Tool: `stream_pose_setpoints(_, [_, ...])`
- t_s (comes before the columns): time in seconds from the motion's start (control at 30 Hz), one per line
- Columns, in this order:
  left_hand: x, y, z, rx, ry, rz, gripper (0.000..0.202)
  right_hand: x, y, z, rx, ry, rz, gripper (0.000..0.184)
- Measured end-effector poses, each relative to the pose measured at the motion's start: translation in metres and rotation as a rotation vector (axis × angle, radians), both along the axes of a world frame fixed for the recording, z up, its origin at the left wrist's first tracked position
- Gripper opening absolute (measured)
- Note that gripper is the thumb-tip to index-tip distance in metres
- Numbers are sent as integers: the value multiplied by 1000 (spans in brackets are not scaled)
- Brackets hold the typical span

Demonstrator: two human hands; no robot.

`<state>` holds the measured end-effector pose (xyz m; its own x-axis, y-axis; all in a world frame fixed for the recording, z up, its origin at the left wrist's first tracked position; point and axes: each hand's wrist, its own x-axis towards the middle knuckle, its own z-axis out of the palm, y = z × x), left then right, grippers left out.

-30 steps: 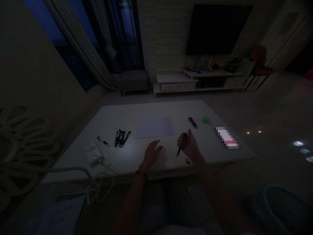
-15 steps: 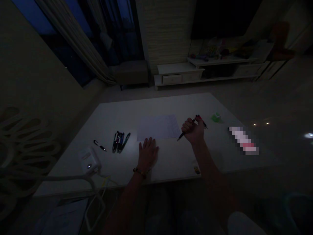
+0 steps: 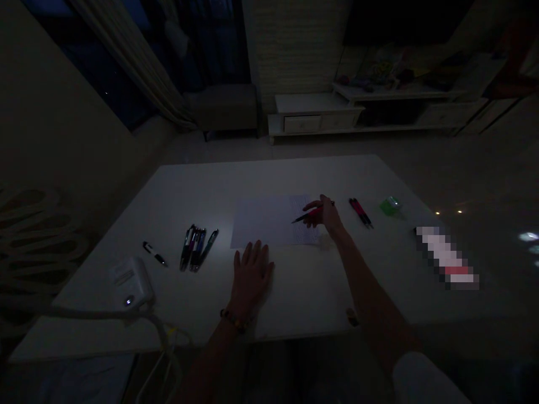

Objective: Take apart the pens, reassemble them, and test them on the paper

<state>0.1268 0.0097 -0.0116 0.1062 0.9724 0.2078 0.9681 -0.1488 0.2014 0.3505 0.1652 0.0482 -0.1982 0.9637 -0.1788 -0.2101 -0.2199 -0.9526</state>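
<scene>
My left hand lies flat with fingers spread, its fingertips at the near edge of a white sheet of paper. My right hand is closed around a dark pen with some red on it. The pen slants over the right part of the sheet, where lines of small marks show; I cannot tell whether its tip touches the paper. Right of that hand, two red pens lie side by side. Several dark pens are grouped left of the sheet, with a single black-and-white pen farther left.
A white box-shaped device with a cable stands on the white table at left. On the right are a small green object and a pixelated item. A small dark item sits by the near edge. The room is dim.
My right hand has turned from a fist-like hold and brought the pen left over the sheet. The two red pens now show uncovered. My left hand stays flat; the view has shifted slightly.
</scene>
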Motion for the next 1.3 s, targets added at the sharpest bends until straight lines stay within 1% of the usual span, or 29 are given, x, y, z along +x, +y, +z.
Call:
stream_pose_setpoints(0.07, [0,1,-1,9,36,-3,50,-3,2,-12,64,-126,-1,47])
stream_pose_setpoints(0.17, [0,2,-2,26,49,-4,51,-10,1,-28,169,-217,-46,38])
stream_pose_setpoints(0.3, [0,2,-3,30,44,-3,51,-21,-4,-47,124,-275,49,37])
stream_pose_setpoints(0.33, [0,2,-3,25,44,-5,51,-24,-6,-51,127,-305,42,36])
stream_pose_setpoints(0.4, [0,3,-2,18,41,-6,51,-30,-8,-59,163,-370,-25,31])
stream_pose_setpoints(0.47, [0,3,-2,20,33,-4,51,-35,-9,-67,221,-422,-107,23])
stream_pose_setpoints(0.57, [1,3,-1,27,25,-5,51,-40,-8,-76,295,-525,-193,15])
stream_pose_setpoints(0.67, [1,2,-1,23,27,-7,51,-41,-6,-79,271,-574,-237,13])
stream_pose_setpoints(0.8, [1,2,-2,34,12,-7,51,-41,-5,-78,206,-599,-220,14])
stream_pose_setpoints(1.0, [2,1,0,16,4,-2,51,-42,-4,-81,233,-635,-245,15])
stream_pose_setpoints(1.13, [3,1,2,24,8,-3,51,-42,-6,-78,204,-645,-229,16])
stream_pose_setpoints(1.3, [3,0,1,17,14,-1,50,-40,-7,-77,213,-631,-247,16])
